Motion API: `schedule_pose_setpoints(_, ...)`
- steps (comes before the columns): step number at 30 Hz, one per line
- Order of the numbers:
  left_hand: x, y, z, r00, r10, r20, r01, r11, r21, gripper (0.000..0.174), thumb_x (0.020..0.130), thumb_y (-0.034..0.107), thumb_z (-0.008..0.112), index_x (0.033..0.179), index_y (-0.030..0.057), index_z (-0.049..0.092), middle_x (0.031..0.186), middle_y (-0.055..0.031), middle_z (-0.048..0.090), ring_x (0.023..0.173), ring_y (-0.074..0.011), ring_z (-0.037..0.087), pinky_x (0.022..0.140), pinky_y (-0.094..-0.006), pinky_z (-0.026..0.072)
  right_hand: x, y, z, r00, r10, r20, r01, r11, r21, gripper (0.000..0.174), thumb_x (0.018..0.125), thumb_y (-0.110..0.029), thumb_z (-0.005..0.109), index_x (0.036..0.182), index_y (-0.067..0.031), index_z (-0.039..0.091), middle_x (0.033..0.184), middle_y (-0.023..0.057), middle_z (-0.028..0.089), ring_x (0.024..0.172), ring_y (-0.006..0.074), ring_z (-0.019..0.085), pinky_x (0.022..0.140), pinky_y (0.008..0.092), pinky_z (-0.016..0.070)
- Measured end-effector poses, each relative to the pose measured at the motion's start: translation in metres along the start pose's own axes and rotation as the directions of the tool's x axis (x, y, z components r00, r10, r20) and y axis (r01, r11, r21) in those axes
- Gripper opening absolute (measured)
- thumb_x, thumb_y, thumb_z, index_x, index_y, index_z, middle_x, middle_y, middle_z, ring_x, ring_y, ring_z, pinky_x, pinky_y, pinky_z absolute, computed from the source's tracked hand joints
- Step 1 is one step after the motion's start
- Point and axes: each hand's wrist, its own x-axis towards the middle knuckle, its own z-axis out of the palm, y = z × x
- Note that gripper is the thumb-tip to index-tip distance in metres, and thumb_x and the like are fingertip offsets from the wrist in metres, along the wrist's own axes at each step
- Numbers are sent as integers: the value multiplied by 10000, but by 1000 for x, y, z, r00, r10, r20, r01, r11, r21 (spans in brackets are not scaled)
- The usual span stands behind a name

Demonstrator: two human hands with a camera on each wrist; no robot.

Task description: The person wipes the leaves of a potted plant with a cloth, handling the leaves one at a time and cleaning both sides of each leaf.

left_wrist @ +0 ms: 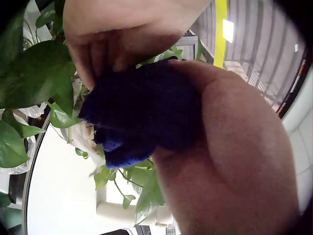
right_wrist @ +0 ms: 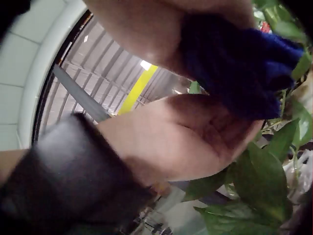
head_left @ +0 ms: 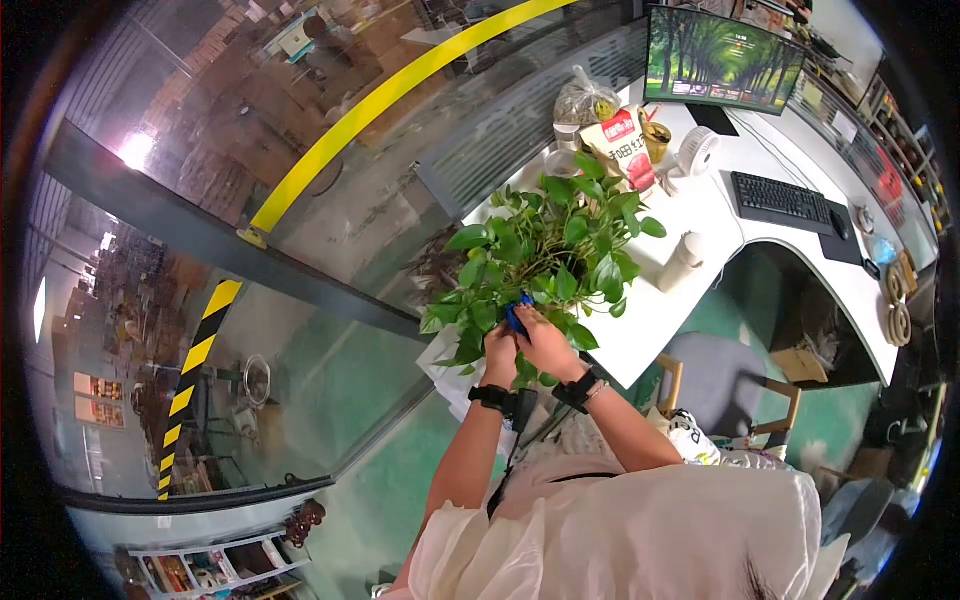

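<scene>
A crumpled dark blue cloth (head_left: 518,312) (left_wrist: 146,110) (right_wrist: 234,68) is bunched between both hands at the near side of a leafy green plant (head_left: 565,235) (left_wrist: 34,73) (right_wrist: 264,181). My right hand (head_left: 550,348) (left_wrist: 234,147) (right_wrist: 146,29) grips the cloth with its fingers and thumb. Close beside it, my left hand (head_left: 500,355) (left_wrist: 132,24) (right_wrist: 190,137) has curled fingers against the cloth and holds its other side. Leaves surround the fingers, and the fingertips are partly hidden in the cloth.
On the white desk (head_left: 640,340) stand a cream bottle (head_left: 683,262), a red-and-white bag (head_left: 622,148), a small fan (head_left: 698,150), a keyboard (head_left: 780,197) and a monitor (head_left: 722,62). A glass partition is on the left, a grey chair (head_left: 715,380) at right.
</scene>
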Motion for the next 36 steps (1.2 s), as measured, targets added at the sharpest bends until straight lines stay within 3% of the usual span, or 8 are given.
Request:
schedule_pose_setpoints(7,8,-16,-23,958,-185,220,254,901,-350,178,849,207,441,860,78,563,830,-38,582,757,-166,554,752,-312,427,-5,1,-25,948,3,319,-12,1000,27,446,762,-64,546,1186,41,457,1172,236,498,1084,360,485,921,382,411)
schedule_pose_setpoints(12,-1,-9,-9,961,-233,152,273,889,-367,182,844,235,457,843,82,557,792,-31,590,756,-165,559,737,-314,434,-15,0,-23,964,-60,259,62,998,1,413,772,-78,555,1166,15,476,1130,232,519,1035,358,509,889,388,429)
schedule_pose_setpoints(19,10,-22,-15,944,-235,233,310,876,-371,271,882,228,409,938,12,564,886,-75,624,809,-212,596,739,-316,469,-26,-2,-26,976,-75,202,58,994,88,376,781,-90,555,1142,-3,499,1069,237,550,968,383,530,828,397,444)
schedule_pose_setpoints(22,14,-26,-14,952,-235,199,291,898,-331,239,860,230,483,928,18,570,861,-70,625,783,-207,601,715,-303,473,-32,-15,-44,952,62,299,-127,970,205,339,794,-99,553,1113,12,520,992,214,591,879,343,580,773,359,460)
schedule_pose_setpoints(27,6,-9,-4,967,-237,91,252,945,-209,209,801,197,641,923,44,566,840,-58,624,749,-190,601,663,-312,495,-52,11,-30,936,241,257,-338,820,461,292,838,-134,544,1090,12,546,870,100,619,761,161,565,692,276,456)
schedule_pose_setpoints(29,-2,2,4,967,-255,-7,253,960,-119,179,825,231,616,800,69,545,704,-19,545,676,-169,577,616,-316,491,-54,4,-37,888,373,269,-460,711,532,286,850,-139,541,1088,21,546,851,61,610,768,110,552,689,250,457)
schedule_pose_setpoints(33,6,-3,-4,967,-243,-81,231,964,-132,234,830,213,623,692,92,478,627,12,430,617,-161,540,594,-322,491,-55,11,-32,809,544,222,-475,384,791,260,848,-113,527,1047,55,530,858,94,617,740,145,604,687,258,494)
schedule_pose_setpoints(36,17,-10,-15,959,-268,-90,252,955,-155,164,792,179,663,861,93,542,780,-29,562,704,-174,585,574,-280,494,-55,18,-28,801,574,170,-383,274,882,247,850,-102,514,1047,47,516,860,105,620,729,173,624,672,276,511)
